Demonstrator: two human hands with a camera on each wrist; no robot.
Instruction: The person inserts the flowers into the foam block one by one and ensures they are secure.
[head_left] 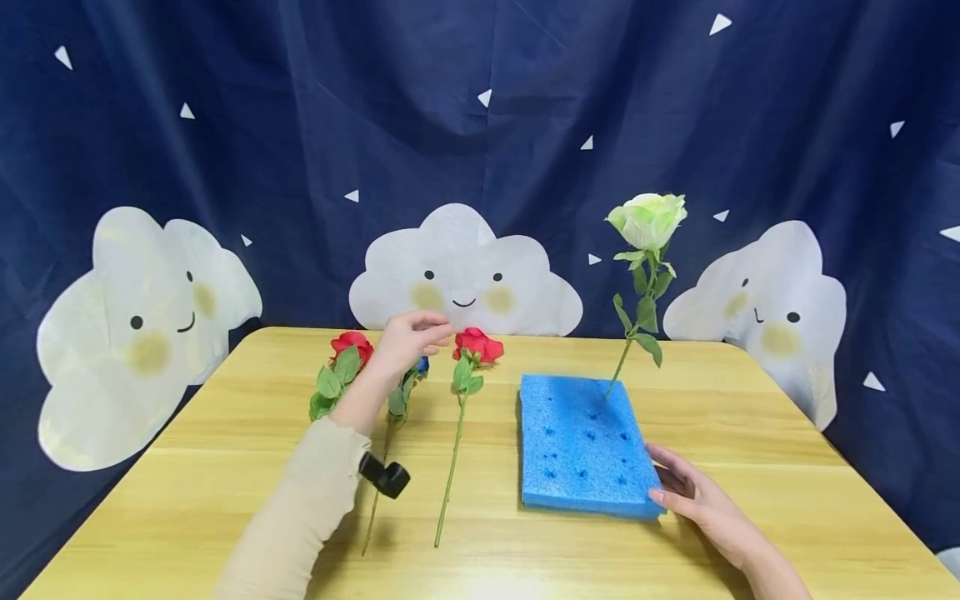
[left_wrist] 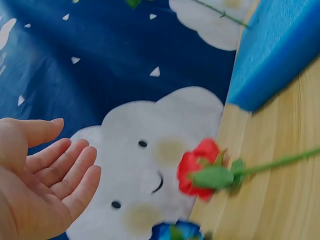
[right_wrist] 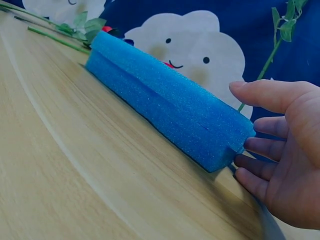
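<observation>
One pitted foam block [head_left: 568, 454] touches loosely parted right fingers [right_wrist: 266, 148]; relaxed left fingers [left_wrist: 82, 189] hover near a ruffled red rose [head_left: 477, 345].

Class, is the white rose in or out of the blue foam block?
In: the white rose stands leaning slightly, its stem entering the top of the blue foam block.

No text, label, brand, number or sign can be read on anything in the three views.
</observation>
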